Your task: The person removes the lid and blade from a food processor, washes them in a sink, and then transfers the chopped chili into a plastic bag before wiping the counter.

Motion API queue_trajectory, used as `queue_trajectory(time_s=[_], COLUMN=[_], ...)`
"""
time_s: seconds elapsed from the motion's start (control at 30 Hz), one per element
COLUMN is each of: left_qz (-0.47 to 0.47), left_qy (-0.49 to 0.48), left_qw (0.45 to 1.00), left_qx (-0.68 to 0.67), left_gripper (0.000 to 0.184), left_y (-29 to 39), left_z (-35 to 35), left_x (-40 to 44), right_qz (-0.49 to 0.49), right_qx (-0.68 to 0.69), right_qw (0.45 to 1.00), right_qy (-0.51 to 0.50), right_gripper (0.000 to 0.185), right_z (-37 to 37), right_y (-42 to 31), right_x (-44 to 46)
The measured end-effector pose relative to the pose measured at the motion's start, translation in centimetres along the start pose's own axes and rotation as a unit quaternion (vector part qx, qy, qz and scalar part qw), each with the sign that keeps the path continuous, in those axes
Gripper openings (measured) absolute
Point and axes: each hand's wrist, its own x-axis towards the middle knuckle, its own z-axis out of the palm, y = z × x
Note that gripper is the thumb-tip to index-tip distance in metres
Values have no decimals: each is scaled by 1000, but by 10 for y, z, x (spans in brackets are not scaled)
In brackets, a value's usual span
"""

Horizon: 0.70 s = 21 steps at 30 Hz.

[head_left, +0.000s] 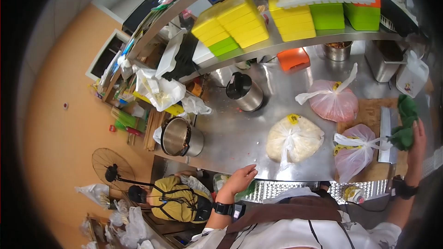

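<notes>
My right hand [416, 144] is pressed round a dark green cloth [403, 131] at the right end of a cutting board [369, 110]. Beside the cloth lies a cleaver [386, 133]. A tied bag of pinkish contents [353, 159] rests on the board, with a second pink bag [333, 103] behind it, partly over the board's edge. My left hand [241, 179] hovers empty at the counter's front edge, fingers apart. The thing nearest to it is a tied bag of pale contents [295, 139] on the steel counter [226, 143].
Left on the counter are a steel pot [177, 136] and a lidded steel container [244, 92]. An orange container [293, 60] and a white jug [412, 74] stand at the back. Yellow boxes [242, 18] line the shelf above. A yellow backpack [173, 198] is at lower left.
</notes>
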Motion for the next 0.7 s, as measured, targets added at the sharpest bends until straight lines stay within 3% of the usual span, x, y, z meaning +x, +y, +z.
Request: queue_trajectory(time_s=[0.1, 0.17, 0.23, 0.4, 0.57, 0.7], left_qz=[-27, -24, -34, -39, -78, -109], left_qy=[7, 27, 45, 71, 134, 158], left_qw=[998, 998, 996, 985, 971, 959], left_qx=[-54, -55, -73, -153, -183, -207], left_gripper=[43, 42, 45, 43, 42, 42], left_y=[-28, -46, -46, -78, -131, -183], left_z=[-1, -1, -6, -7, -11, -5], left_x=[-12, -19, -34, -69, -110, -135], right_qz=[32, 15, -20, 15, 47, 56], right_qx=[52, 58, 70, 100, 112, 32], right_qw=[994, 992, 979, 944, 933, 947], right_qy=[-93, -111, -192, -314, -340, -314], right_gripper=[39, 39, 39, 39, 38, 37], right_z=[75, 132, 200, 327, 401, 439], right_y=[-23, -26, -37, -10, 26, 74], right_x=[-22, -33, -50, -79, -96, -112])
